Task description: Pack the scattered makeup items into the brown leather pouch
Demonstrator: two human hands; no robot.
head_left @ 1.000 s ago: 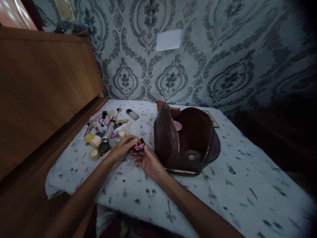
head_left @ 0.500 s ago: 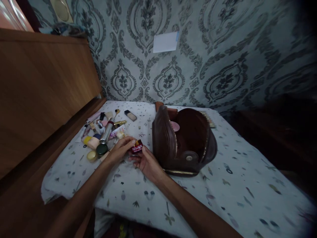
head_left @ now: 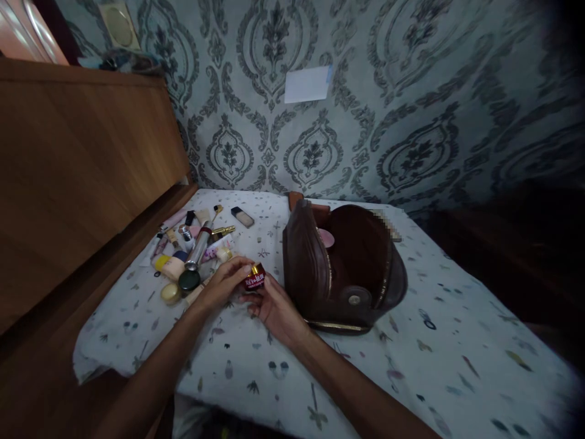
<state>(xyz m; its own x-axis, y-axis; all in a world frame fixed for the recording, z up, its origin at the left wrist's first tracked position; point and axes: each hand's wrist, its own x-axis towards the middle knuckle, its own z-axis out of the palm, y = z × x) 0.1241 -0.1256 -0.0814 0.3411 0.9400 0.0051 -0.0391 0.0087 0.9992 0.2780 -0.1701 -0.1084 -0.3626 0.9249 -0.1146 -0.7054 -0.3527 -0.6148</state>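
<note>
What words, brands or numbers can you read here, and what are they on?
Dark red container: pale characters, seemingly Chinese, perhaps including "白"; the rest is too blurred to read.
Loose cosmetics: any print is too small or blurred.
White sheet on the wall: no text readable.
Item behind the brown bag: pixelated, unreadable.

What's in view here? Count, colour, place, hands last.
Cabinet: one, brown, left
Wallpaper: one, grey patterned, background
Paper: one, white, on wallpaper
Sheet: one, white patterned, centre
Bag: one, brown, open, on sheet
Round item: one, pink, in bag's opening
Straplike item: one, tan, behind bag
Pixelated item: one, pale, behind bag
Cosmetics pile: one, mixed colours, left of bag
Tube: one, silver, in pile
Dark jar, pale jar: one each, dark green, yellowish, pile's near side
Bottle: one, black and beige, beyond pile
Red container: one, red and gold, between pile and bag
Left hand, right hand: one each, bare, on red container
</note>
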